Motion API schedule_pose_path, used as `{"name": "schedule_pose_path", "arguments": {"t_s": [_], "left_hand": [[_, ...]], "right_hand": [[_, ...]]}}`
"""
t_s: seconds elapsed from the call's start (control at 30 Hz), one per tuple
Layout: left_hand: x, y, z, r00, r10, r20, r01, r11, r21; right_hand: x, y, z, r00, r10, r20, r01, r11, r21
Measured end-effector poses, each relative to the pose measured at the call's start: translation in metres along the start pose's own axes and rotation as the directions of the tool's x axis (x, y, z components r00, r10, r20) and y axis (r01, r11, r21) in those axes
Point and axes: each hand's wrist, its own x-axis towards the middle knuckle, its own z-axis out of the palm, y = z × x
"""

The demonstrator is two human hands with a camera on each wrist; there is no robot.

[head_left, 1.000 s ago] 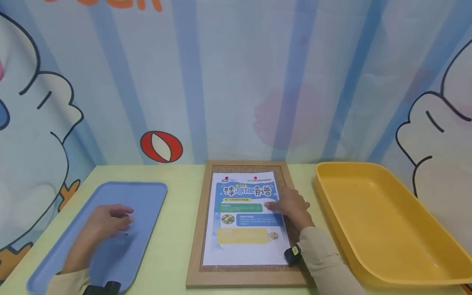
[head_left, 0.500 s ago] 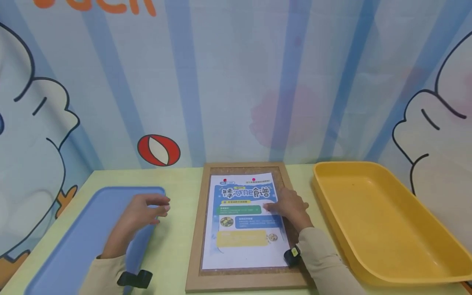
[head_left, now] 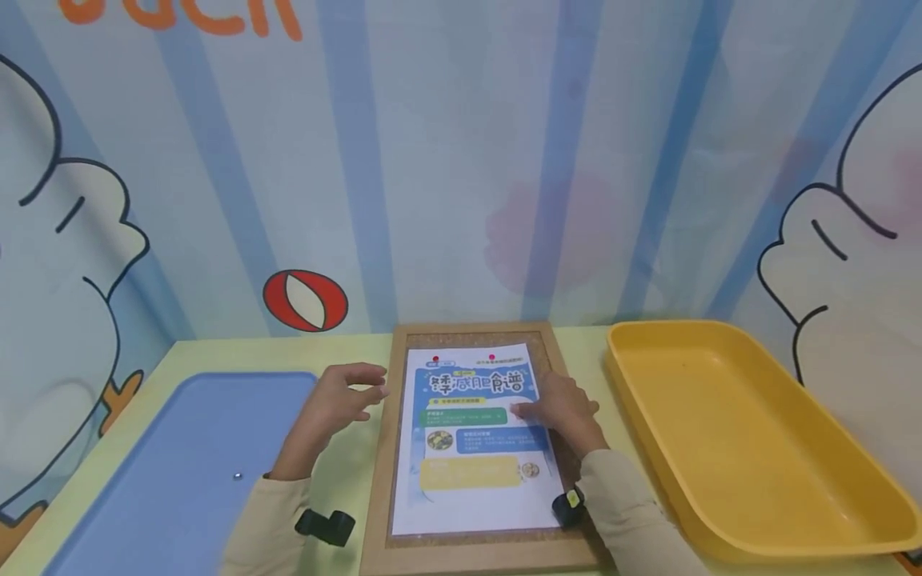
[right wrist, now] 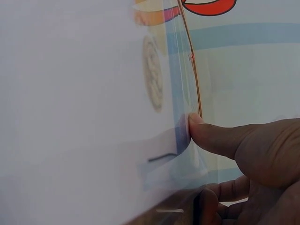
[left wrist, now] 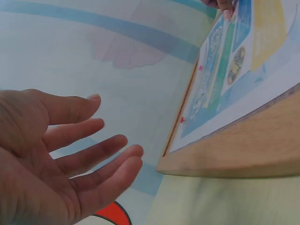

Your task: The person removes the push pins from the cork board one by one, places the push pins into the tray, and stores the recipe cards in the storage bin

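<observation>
Sheet (head_left: 475,440) lies flat on the framed corkboard (head_left: 461,558), two pins (head_left: 435,358) at its top edge; my left hand (head_left: 338,404) has moved from over the blue tray (head_left: 180,448) to the corkboard's left rim, thumb and fingertips apart, nothing visible between them; my right hand (head_left: 565,408) is unchanged, clamped on the corkboard's right side, thumb on the sheet; I judge this steadies things for left-hand work; the yellow tray (head_left: 756,440) sits near on my right, little room there; bare table (head_left: 344,480) leaves the left freer.
</observation>
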Motion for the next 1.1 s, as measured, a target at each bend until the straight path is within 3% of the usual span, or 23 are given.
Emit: {"name": "schedule_pose_path", "arguments": {"t_s": [0.2,0.4,0.67,0.9,1.1], "left_hand": [[0.010,0.002,0.014,1.000,0.005,-0.012,-0.006,0.997,-0.073],[0.021,0.002,0.030,0.999,0.014,-0.032,-0.017,0.997,-0.077],[0.034,0.004,0.050,0.999,-0.045,-0.029,0.043,0.996,-0.078],[0.044,0.004,0.060,0.998,0.054,-0.022,-0.054,0.998,-0.007],[0.055,0.010,0.071,0.993,0.119,-0.006,-0.119,0.993,0.001]], "right_hand": [[0.002,0.000,-0.002,1.000,-0.022,-0.012,0.022,1.000,-0.007],[0.003,0.001,0.000,0.999,-0.027,-0.021,0.028,0.999,0.029],[0.000,0.003,0.005,0.999,-0.033,-0.041,0.034,0.999,0.013],[-0.005,0.000,0.008,0.999,-0.023,-0.035,0.024,1.000,0.020],[-0.003,0.002,0.003,0.998,-0.029,-0.051,0.029,1.000,-0.001]]}}
